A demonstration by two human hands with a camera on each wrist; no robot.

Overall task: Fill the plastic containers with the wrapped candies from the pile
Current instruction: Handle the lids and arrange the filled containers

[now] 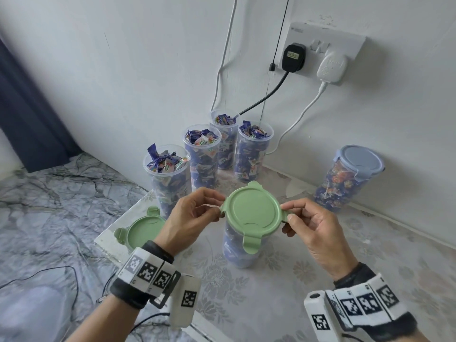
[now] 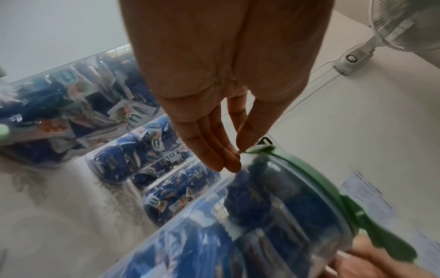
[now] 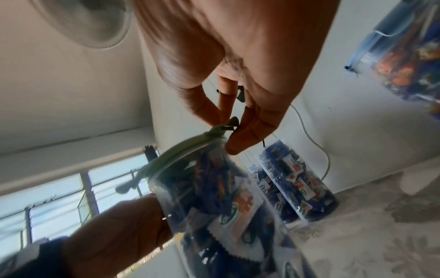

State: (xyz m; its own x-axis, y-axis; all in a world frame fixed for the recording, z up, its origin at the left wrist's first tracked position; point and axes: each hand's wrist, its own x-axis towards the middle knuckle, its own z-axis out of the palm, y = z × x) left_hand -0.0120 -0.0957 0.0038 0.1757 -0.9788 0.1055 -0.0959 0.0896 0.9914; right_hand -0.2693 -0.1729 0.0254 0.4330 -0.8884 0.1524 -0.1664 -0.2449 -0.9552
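Observation:
A clear plastic container (image 1: pixel 240 253) packed with blue wrapped candies stands on the table in front of me. A round green lid (image 1: pixel 254 213) sits on its mouth, its front tab sticking out. My left hand (image 1: pixel 222 207) pinches the lid's left tab between thumb and fingers. My right hand (image 1: pixel 287 213) pinches the right tab. In the left wrist view my left hand (image 2: pixel 239 151) grips the small green tab (image 2: pixel 259 149) above the container (image 2: pixel 238 225). In the right wrist view my right hand (image 3: pixel 226 129) holds the other tab at the lid's edge (image 3: pixel 185 148).
Several open containers heaped with candies (image 1: pixel 170 169) stand behind, by the wall. A filled container with a blue lid (image 1: pixel 350 178) is at the right. Spare green lids (image 1: pixel 145 228) lie left of my left wrist. Cables hang from a wall socket (image 1: pixel 320 50).

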